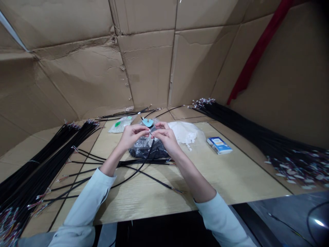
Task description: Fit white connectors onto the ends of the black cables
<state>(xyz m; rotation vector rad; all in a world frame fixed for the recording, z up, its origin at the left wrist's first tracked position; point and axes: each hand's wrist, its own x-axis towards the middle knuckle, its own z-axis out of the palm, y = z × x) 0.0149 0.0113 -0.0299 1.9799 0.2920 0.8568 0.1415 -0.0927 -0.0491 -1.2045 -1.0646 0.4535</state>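
Both hands meet over the middle of the table at the end of a black cable (pixel 151 146). My left hand (pixel 134 134) pinches a small whitish connector (pixel 150 132), mostly covered by the fingertips. With thumb and fingers closed, my right hand (pixel 166 135) grips the cable's wire end. From there the cable drops and curves down to the left, across other loose black cables (pixel 144 162). Just behind the hands lies a dark clear-wrapped bag (pixel 137 151), with a light blue round piece (pixel 147 122) on top. The exact fit between wires and connector is too small to tell.
Bundles of black cables lie at the left (pixel 59 154) and right (pixel 244 127). Behind the hands are a bag of small white parts (pixel 120 124) and a white plastic bag (pixel 185 132). A blue-and-white box (pixel 219 145) sits right. Cardboard walls (pixel 149 68) enclose the back.
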